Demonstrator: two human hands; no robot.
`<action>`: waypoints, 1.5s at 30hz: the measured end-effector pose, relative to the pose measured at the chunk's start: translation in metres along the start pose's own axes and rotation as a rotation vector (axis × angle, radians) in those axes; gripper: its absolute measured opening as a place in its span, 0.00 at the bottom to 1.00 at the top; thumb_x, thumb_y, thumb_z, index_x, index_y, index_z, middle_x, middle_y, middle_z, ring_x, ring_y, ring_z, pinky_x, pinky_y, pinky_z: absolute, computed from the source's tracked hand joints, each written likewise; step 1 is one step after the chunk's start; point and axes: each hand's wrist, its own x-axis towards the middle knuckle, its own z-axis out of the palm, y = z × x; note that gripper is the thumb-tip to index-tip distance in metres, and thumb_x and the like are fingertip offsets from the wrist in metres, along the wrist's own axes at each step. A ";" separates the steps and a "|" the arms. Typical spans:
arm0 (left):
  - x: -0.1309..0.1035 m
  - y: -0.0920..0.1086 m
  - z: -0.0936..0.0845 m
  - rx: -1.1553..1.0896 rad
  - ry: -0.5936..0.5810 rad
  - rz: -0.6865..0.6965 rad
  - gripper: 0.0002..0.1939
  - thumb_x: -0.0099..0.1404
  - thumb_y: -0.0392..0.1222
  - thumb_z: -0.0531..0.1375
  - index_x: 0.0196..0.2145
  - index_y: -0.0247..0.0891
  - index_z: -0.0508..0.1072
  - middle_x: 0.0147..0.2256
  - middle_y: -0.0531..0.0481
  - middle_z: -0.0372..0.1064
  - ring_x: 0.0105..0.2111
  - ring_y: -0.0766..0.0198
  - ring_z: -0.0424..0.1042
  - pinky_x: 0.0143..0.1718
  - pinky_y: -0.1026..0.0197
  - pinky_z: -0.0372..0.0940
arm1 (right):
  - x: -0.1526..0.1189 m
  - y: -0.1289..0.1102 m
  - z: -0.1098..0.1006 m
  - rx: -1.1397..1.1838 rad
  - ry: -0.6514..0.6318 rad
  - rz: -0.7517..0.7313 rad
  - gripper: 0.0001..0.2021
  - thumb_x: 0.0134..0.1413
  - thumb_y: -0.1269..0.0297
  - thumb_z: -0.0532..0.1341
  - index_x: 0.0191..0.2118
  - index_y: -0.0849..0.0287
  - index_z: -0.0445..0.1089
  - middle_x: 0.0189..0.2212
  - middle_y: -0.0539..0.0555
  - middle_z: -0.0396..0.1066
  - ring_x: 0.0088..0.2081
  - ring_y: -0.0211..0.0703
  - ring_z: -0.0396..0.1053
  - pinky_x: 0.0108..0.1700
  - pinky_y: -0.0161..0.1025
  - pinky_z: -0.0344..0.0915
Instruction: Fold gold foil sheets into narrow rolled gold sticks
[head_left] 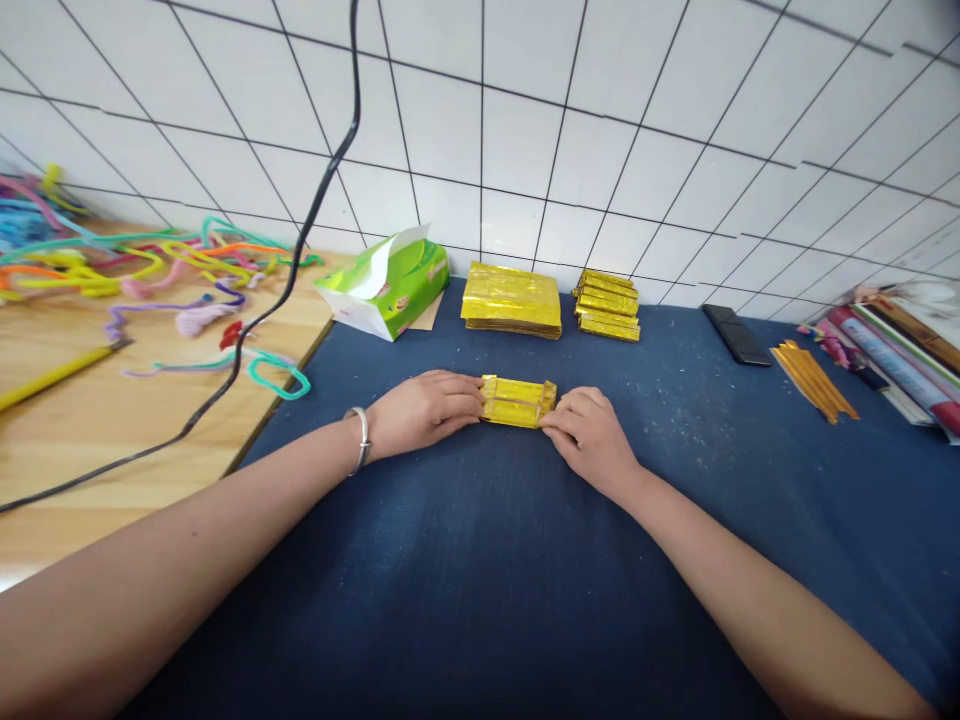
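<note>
A folded piece of gold foil paper (516,402) lies on the dark blue tabletop (450,570), with a crease line along its length and a turned-up flap at its right end. My left hand (431,412) is at its left end, fingers together and pressed on the edge. At the right end, my right hand (592,435) pinches the corner between thumb and fingers. Behind it sit a stack of flat gold foil paper (511,300) and a pile of narrow folded gold strips (607,305).
A green tissue pack (405,285) stands at the back left. Colourful pipe cleaners (202,260) cover the wooden table (150,440), and a black cable (319,190) hangs across. Rightward are a black phone-like object (736,334), orange-gold strips (814,380) and books (896,365).
</note>
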 end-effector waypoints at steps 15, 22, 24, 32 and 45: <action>0.006 0.014 -0.009 0.086 -0.050 0.022 0.11 0.67 0.38 0.50 0.40 0.40 0.72 0.37 0.47 0.70 0.41 0.63 0.68 0.48 0.59 0.63 | 0.001 0.005 -0.005 -0.079 -0.097 -0.161 0.10 0.60 0.69 0.52 0.39 0.55 0.71 0.36 0.54 0.72 0.43 0.45 0.63 0.43 0.44 0.58; 0.007 0.014 -0.010 0.146 -0.102 0.072 0.12 0.67 0.36 0.49 0.43 0.40 0.71 0.42 0.47 0.70 0.44 0.61 0.66 0.49 0.57 0.62 | 0.003 0.005 -0.006 -0.112 -0.125 -0.193 0.10 0.61 0.69 0.51 0.39 0.55 0.70 0.36 0.53 0.72 0.43 0.45 0.62 0.44 0.44 0.57; 0.006 0.014 -0.009 0.169 -0.114 0.075 0.13 0.68 0.37 0.49 0.42 0.39 0.71 0.41 0.47 0.70 0.42 0.61 0.66 0.48 0.56 0.62 | 0.003 0.004 -0.004 -0.095 -0.125 -0.166 0.10 0.61 0.68 0.52 0.37 0.55 0.70 0.36 0.53 0.71 0.43 0.45 0.62 0.44 0.44 0.57; 0.009 0.018 -0.001 0.154 -0.043 -0.040 0.13 0.69 0.41 0.49 0.39 0.37 0.72 0.37 0.45 0.69 0.39 0.62 0.67 0.45 0.58 0.62 | 0.008 -0.002 0.004 0.084 -0.085 0.165 0.06 0.56 0.67 0.57 0.29 0.55 0.69 0.30 0.51 0.70 0.36 0.42 0.63 0.40 0.42 0.58; 0.023 0.032 0.006 0.149 -0.032 -0.367 0.09 0.61 0.38 0.52 0.26 0.35 0.68 0.28 0.47 0.65 0.30 0.64 0.65 0.35 0.62 0.60 | 0.017 -0.004 0.004 0.096 -0.137 0.340 0.06 0.48 0.70 0.57 0.25 0.56 0.69 0.25 0.49 0.71 0.33 0.41 0.63 0.38 0.39 0.56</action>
